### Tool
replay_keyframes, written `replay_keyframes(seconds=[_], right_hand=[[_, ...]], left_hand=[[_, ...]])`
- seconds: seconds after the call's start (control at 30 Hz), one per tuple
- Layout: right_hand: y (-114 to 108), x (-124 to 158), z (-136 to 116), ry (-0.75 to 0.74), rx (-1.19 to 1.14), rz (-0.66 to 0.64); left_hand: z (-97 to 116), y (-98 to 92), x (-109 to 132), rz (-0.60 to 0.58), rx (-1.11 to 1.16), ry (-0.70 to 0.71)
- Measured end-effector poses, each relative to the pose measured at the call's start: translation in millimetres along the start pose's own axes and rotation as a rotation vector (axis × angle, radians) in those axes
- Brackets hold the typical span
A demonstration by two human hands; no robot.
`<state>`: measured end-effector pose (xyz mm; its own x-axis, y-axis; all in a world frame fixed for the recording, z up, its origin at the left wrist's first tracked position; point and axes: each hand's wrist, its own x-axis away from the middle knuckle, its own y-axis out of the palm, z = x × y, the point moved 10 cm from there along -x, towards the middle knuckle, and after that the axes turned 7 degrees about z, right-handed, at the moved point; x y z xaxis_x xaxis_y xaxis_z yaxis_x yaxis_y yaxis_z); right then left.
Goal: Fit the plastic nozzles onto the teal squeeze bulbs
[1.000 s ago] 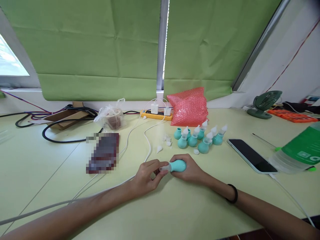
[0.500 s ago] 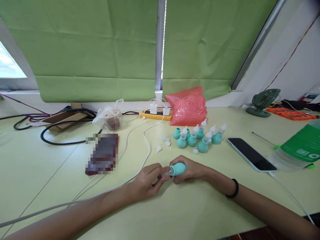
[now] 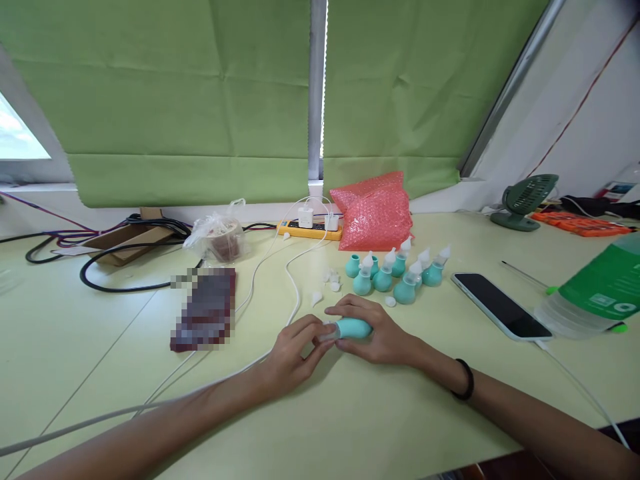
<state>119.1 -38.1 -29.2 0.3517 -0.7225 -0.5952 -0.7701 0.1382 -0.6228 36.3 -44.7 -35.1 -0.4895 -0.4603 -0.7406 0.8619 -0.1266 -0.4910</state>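
A teal squeeze bulb (image 3: pixel 354 327) lies sideways between my hands above the table. My right hand (image 3: pixel 383 333) is closed around it, thumb below and fingers over the top. My left hand (image 3: pixel 295 350) pinches the clear nozzle (image 3: pixel 327 331) at the bulb's left end; the fingers partly cover it. Behind them stand several teal bulbs, most with clear tips, such as this nasal aspirator (image 3: pixel 406 287). One bulb (image 3: pixel 353 265) at the left of the group has an open mouth. A loose white tip (image 3: pixel 317 298) and several small white pieces (image 3: pixel 334 280) lie nearby.
A pink bubble-wrap bag (image 3: pixel 375 217) and a yellow power strip (image 3: pixel 310 230) sit at the back. To the right are a phone (image 3: pixel 500 307), a large bottle (image 3: pixel 595 293) and a green fan (image 3: pixel 525 200). White cables (image 3: pixel 297 293) cross the left side.
My right hand has shifted its hold, its fingers now reaching farther over the bulb towards the nozzle. The left hand keeps its pinch, slightly farther left.
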Motion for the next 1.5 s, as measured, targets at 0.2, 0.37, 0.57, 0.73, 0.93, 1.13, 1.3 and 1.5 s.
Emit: replay_keyframes(seconds=[0.2, 0.37, 0.57, 0.73, 0.93, 1.13, 1.3, 1.5], right_hand=[[-20.8, 10.2, -30.0, -0.397, 0.248, 0.275], [-27.3, 20.8, -50.4, -0.560, 0.338, 0.389], [-33.1, 14.9, -39.0, -0.425, 0.310, 0.400], [-27.9, 8.5, -25.5, -0.363, 0.288, 0.337], [-23.1, 14.4, -40.3, -0.456, 0.253, 0.336], [-26.3, 10.4, -30.5, -0.351, 0.208, 0.367], [-27.1, 15.2, -35.1, -0.408, 0.206, 0.418], [-32.1, 12.4, -32.6, -0.325, 0.196, 0.426]], left_hand=[[-7.5, -2.6, 1.3, 0.025, -0.007, -0.079], [-12.8, -6.6, -1.3, 0.072, -0.002, -0.124], [-17.2, -12.0, -7.2, 0.121, 0.052, -0.164], [-14.3, -11.8, -6.4, 0.115, 0.054, -0.136], [-12.6, -10.7, -5.3, 0.107, 0.029, -0.102], [-11.1, -9.5, -4.6, 0.089, 0.018, -0.083], [-16.0, -9.3, -4.6, 0.091, 0.071, -0.148], [-16.7, -10.1, -4.8, 0.096, 0.076, -0.166]])
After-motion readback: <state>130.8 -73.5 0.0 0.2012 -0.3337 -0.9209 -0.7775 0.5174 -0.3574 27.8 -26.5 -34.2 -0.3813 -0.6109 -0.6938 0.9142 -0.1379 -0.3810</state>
